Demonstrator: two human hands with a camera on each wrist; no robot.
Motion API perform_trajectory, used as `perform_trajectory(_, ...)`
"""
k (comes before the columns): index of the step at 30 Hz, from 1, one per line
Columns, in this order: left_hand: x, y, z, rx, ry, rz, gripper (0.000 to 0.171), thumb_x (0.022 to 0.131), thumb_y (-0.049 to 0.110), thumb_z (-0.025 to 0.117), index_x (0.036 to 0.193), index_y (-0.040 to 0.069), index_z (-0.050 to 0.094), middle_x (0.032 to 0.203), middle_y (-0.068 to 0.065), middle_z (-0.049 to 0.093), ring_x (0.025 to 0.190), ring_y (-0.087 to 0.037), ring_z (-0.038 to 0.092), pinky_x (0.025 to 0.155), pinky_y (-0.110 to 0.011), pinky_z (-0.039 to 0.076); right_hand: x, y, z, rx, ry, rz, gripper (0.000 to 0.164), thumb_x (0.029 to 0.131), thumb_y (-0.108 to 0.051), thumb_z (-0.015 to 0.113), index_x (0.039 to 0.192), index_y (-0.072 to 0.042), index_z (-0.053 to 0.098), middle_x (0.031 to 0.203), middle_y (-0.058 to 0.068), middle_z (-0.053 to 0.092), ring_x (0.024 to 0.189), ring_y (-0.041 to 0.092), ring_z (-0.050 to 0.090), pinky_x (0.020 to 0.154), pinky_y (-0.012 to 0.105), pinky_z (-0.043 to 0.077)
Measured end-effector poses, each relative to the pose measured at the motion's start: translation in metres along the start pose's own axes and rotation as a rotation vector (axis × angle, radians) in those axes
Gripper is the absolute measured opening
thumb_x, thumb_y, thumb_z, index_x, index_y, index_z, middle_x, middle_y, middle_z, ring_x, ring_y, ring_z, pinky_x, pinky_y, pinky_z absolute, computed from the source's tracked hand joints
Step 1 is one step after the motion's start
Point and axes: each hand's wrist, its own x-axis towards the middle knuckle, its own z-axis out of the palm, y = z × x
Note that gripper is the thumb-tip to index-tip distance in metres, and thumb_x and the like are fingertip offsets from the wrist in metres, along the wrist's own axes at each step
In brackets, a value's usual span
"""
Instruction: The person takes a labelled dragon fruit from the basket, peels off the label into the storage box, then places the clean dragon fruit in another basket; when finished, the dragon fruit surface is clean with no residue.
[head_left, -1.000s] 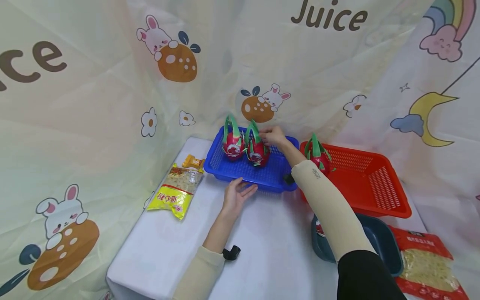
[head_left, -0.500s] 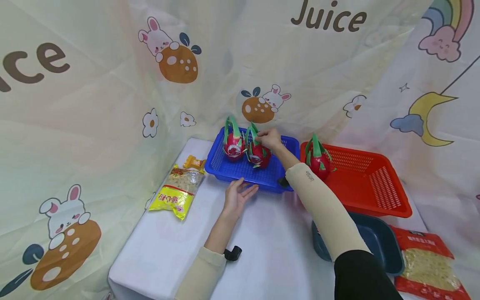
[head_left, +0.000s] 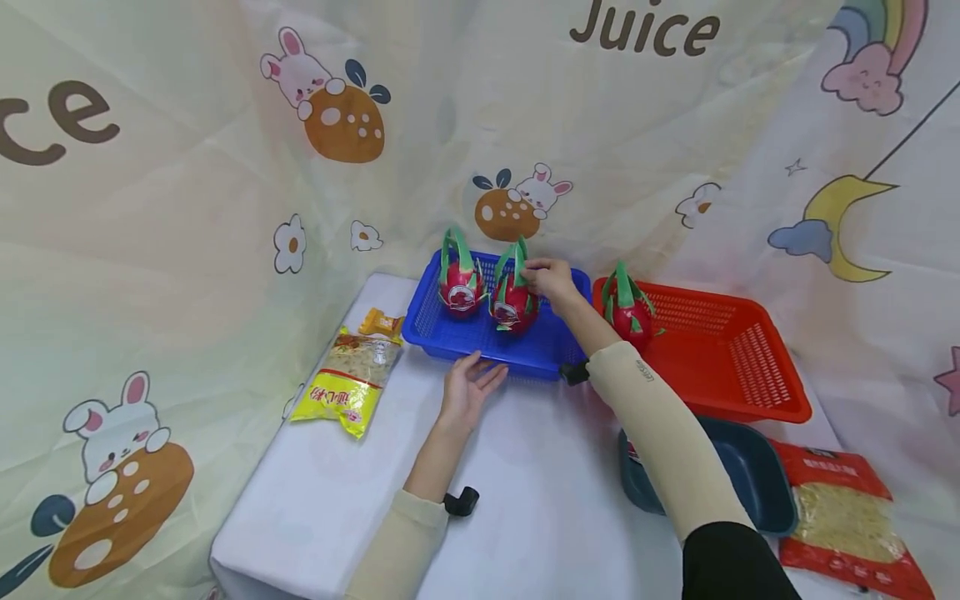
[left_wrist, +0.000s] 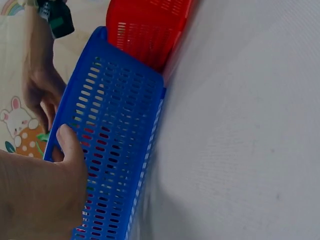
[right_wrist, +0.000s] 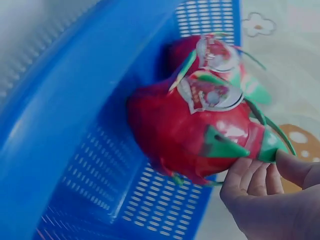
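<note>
A blue basket (head_left: 551, 357) holds two red dragon fruits with green leaf tops and labels. My right hand (head_left: 549, 279) pinches the green top of the right-hand dragon fruit (head_left: 513, 307), its thumb and fingertips on the leaves in the right wrist view. The other dragon fruit (head_left: 461, 292) sits close on its left. At the basket's front, my left hand (head_left: 463, 392) reaches up with fairly straight fingers touching the wall near the rim; part of it is hidden in the left wrist view. A third dragon fruit (head_left: 628, 321) is in the red basket (head_left: 783, 392).
A dark teal tub (head_left: 783, 508) stands before the red basket, partly under my right sleeve. Beside it lies a red food packet (head_left: 851, 512). Left of the blue basket are a yellow packet (head_left: 348, 383) and a small orange packet (head_left: 381, 323). A printed curtain hangs behind.
My right hand has come onto the green top from its right side and now pinches it. The top has shifted slightly right. My left hand keeps its place; the head view has moved a little.
</note>
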Motion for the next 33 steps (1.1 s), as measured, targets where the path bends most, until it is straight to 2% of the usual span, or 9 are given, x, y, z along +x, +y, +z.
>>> perform_trajectory(5, 0.000, 0.002, -0.001, 0.017, -0.033, -0.003, 0.015, 0.109, 0.011, 0.054, 0.118, -0.001, 0.052, 0.107, -0.017, 0.059, 0.099, -0.035, 0.072, 0.106, -0.055, 0.051, -0.015, -0.011, -0.011, 0.131, -0.011, -0.011, 0.039, 0.103, -0.012, 0.067, 0.139, 0.002, 0.062, 0.119, 0.013, 0.068, 0.108, 0.028, 0.069, 0.105, 0.044, 0.054)
perform_trajectory(9, -0.002, 0.001, 0.002, 0.047, -0.033, 0.013, 0.011, 0.110, 0.011, 0.051, 0.114, 0.001, 0.052, 0.104, -0.016, 0.059, 0.097, -0.033, 0.072, 0.105, -0.054, 0.052, -0.028, -0.018, -0.019, 0.207, -0.026, -0.022, 0.038, 0.102, -0.013, 0.069, 0.137, 0.001, 0.063, 0.109, 0.006, 0.071, 0.096, 0.018, 0.070, 0.105, 0.043, 0.055)
perform_trajectory(13, -0.003, -0.001, 0.004, 0.059, -0.022, 0.026, 0.010, 0.111, 0.011, 0.049, 0.111, 0.002, 0.050, 0.103, -0.015, 0.059, 0.094, -0.030, 0.072, 0.106, -0.052, 0.053, -0.045, -0.022, -0.027, 0.290, -0.040, -0.035, 0.034, 0.102, -0.010, 0.068, 0.134, 0.001, 0.064, 0.104, 0.005, 0.073, 0.092, 0.017, 0.071, 0.104, 0.043, 0.055)
perform_trajectory(19, -0.002, -0.003, 0.002, 0.075, -0.010, 0.049, 0.011, 0.110, 0.013, 0.052, 0.112, 0.001, 0.052, 0.106, -0.015, 0.061, 0.094, -0.029, 0.073, 0.107, -0.051, 0.052, -0.069, -0.024, -0.038, 0.437, -0.072, -0.037, 0.018, 0.101, -0.004, 0.067, 0.118, -0.001, 0.071, 0.095, 0.006, 0.075, 0.086, 0.017, 0.071, 0.086, 0.033, 0.060)
perform_trajectory(23, -0.002, -0.004, -0.001, 0.100, -0.002, 0.045, 0.011, 0.110, 0.013, 0.053, 0.114, 0.002, 0.053, 0.109, -0.015, 0.063, 0.097, -0.028, 0.073, 0.103, -0.048, 0.055, -0.086, -0.024, -0.045, 0.445, -0.095, -0.003, 0.015, 0.102, -0.004, 0.064, 0.115, -0.003, 0.072, 0.092, 0.005, 0.074, 0.083, 0.017, 0.066, 0.082, 0.031, 0.058)
perform_trajectory(26, -0.002, -0.004, -0.001, 0.106, 0.005, 0.038, 0.016, 0.110, 0.013, 0.053, 0.119, 0.000, 0.053, 0.114, -0.017, 0.063, 0.099, -0.028, 0.073, 0.101, -0.047, 0.057, -0.100, -0.022, -0.050, 0.418, -0.099, 0.022, 0.018, 0.103, -0.008, 0.064, 0.120, -0.004, 0.070, 0.094, 0.004, 0.071, 0.084, 0.018, 0.063, 0.084, 0.031, 0.057)
perform_trajectory(33, 0.001, -0.003, -0.002, 0.115, -0.035, 0.019, 0.047, 0.111, 0.014, 0.050, 0.149, -0.010, 0.038, 0.140, -0.028, 0.055, 0.109, -0.030, 0.071, 0.103, -0.046, 0.056, -0.130, -0.013, -0.059, 0.392, -0.124, 0.056, 0.024, 0.104, -0.013, 0.064, 0.127, -0.006, 0.066, 0.101, 0.003, 0.071, 0.092, 0.018, 0.065, 0.087, 0.029, 0.059)
